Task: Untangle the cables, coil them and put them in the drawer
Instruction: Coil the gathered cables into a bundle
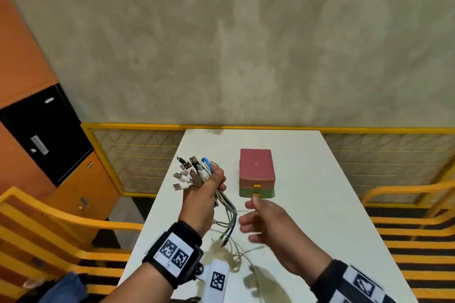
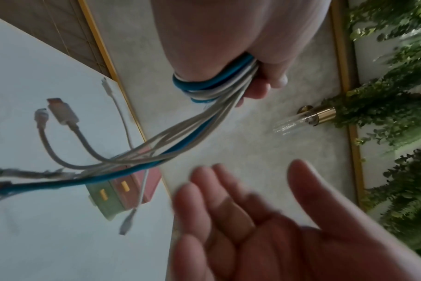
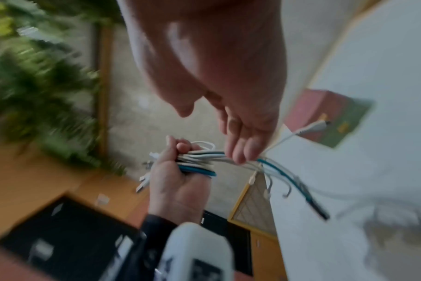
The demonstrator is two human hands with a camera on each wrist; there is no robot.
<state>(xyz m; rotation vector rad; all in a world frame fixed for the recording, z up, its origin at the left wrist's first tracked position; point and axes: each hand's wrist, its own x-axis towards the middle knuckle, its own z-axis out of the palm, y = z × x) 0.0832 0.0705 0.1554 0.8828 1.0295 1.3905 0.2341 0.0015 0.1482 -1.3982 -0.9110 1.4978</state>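
Observation:
My left hand [image 1: 211, 186] is raised above the white table [image 1: 307, 204] and grips a bundle of white and blue cables [image 1: 227, 206]. Their USB plugs [image 1: 186, 174] fan out above the fist, and the loose ends hang down to the tabletop. In the left wrist view the cables [image 2: 214, 85] pass through the curled fingers. My right hand [image 1: 261, 222] hovers just right of the hanging strands with straight, spread fingers [image 2: 219, 192] and holds nothing. In the right wrist view its fingertips [image 3: 240, 154] are at the strands [image 3: 272, 167]; contact is unclear. A small pink and green drawer box [image 1: 256, 172] stands behind, both drawers closed.
Yellow chair frames [image 1: 49, 224] stand at both sides of the table, and a yellow mesh fence [image 1: 138, 155] runs behind it. An orange and black cabinet [image 1: 49, 135] is at the left. Green plants [image 2: 397, 95] line the wall.

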